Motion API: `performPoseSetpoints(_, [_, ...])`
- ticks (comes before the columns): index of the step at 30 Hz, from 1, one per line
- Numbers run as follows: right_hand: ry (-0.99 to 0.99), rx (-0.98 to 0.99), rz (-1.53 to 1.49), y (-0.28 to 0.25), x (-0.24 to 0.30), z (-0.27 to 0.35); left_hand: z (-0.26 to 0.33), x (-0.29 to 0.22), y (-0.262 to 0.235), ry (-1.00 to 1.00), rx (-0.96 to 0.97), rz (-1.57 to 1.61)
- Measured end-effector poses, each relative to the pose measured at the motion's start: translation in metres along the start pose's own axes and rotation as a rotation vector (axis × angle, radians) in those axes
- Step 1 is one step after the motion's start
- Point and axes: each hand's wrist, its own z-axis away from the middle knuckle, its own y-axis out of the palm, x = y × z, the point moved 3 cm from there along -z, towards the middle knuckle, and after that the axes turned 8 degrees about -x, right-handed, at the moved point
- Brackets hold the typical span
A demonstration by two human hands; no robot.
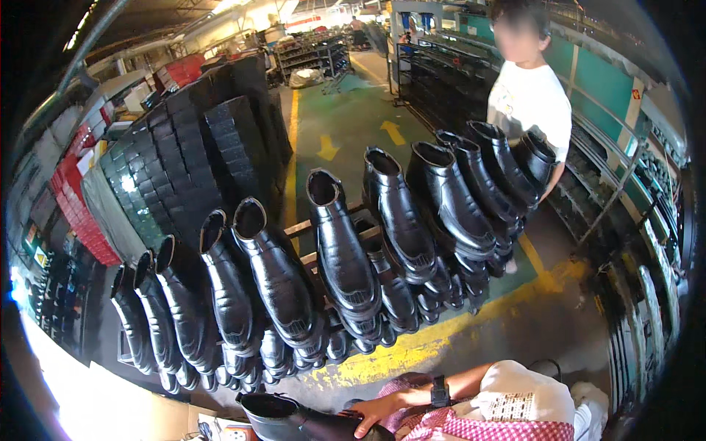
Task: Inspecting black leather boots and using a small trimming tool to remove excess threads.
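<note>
At btm: R hand holds blk boot; boot rack beyond

I can make out no wording from here. On the green floor far ahead of me are two yellow arrows, the left arrow pointing toward me and the right arrow away. I see a yellow triangular sign at left and a small orange-red sign on a pale post at far right.
</note>
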Motion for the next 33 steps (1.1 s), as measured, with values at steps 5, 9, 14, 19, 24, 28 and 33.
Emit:
performPoseSetpoints(5, [-0.234,-0.096,0.242,-0.014,-0.01,-0.027,-0.014,-0.004,-0.004,-0.029,0.008,0.015])
performPoseSetpoints(9, [-0.252,-0.034,0.138,-0.008,0.0,-0.041,-0.027,-0.016,-0.012,-0.04,0.018,0.031])
performPoseSetpoints(14, [-0.274,-0.064,0.072,-0.004,0.0,-0.062,-0.038,-0.031,-0.023,-0.043,0.021,0.055])
performPoseSetpoints(19, [-0.364,-0.116,0.283,0.003,0.016,-0.078,-0.05,-0.044,-0.032,-0.026,0.01,0.09])
performPoseSetpoints(24, [-0.292,-0.076,0.297,0.007,0.03,-0.086,-0.064,-0.046,-0.037,-0.025,0.001,0.119])
performPoseSetpoints(28, [-0.373,-0.087,0.307,0.014,0.029,-0.097,-0.062,-0.06,-0.047,0.065,-0.055,0.028])
performPoseSetpoints(33, [-0.304,-0.034,0.138,0.017,0.031,-0.086,-0.037,-0.073,-0.018,0.131,0.017,0.0])
